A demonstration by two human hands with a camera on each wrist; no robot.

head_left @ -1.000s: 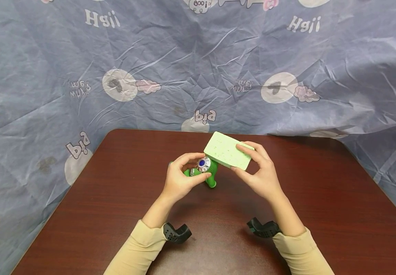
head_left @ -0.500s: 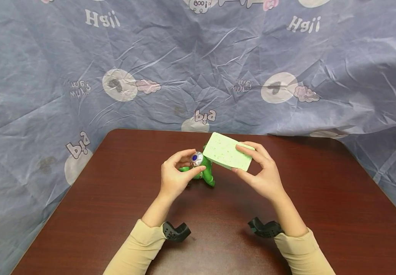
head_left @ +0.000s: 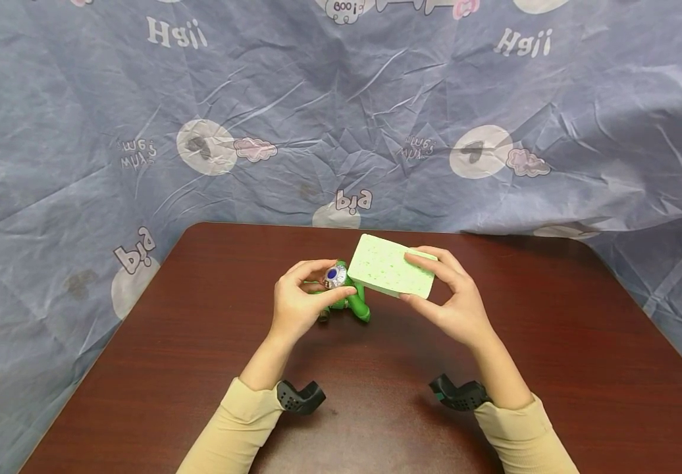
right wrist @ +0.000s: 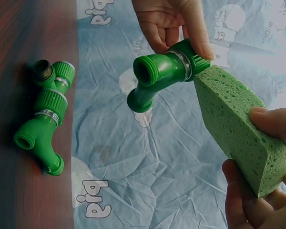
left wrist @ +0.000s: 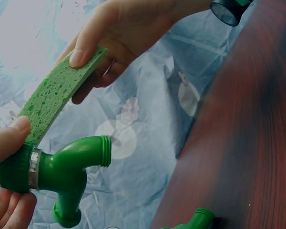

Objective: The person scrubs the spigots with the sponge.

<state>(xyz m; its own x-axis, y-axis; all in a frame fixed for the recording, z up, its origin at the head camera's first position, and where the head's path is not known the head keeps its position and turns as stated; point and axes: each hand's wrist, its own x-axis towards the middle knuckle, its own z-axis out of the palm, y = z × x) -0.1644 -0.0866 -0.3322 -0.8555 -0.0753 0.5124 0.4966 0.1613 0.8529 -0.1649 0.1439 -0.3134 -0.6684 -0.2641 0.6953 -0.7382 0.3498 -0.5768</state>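
In the head view my left hand (head_left: 299, 297) holds a green pipe fitting by its ribbed collar, thumb against the fingers. Its silver cap (head_left: 335, 276) with a blue centre faces up toward the head camera. Two branching outlets show on this green pipe fitting (right wrist: 164, 69) in the right wrist view. My right hand (head_left: 453, 293) grips a light green sponge (head_left: 390, 266) by its right end, thumb on one side and fingers on the other. The sponge (left wrist: 55, 93) is tilted, and its far end meets the fitting's collar near the left thumb. Both things are held above the table.
A second green fitting (right wrist: 50, 114), with ribbed collars and a dark threaded opening, lies on the dark red-brown table (head_left: 199, 368). Behind the table hangs a wrinkled blue-grey cloth (head_left: 341, 118). A black wrist mount (head_left: 301, 397) sits at my left cuff, another (head_left: 459, 393) at the right.
My left hand has shifted left with the pipe fitting, whose silver cap has moved left and slightly up. The sponge has lowered a little and tilts less, still in my right hand.
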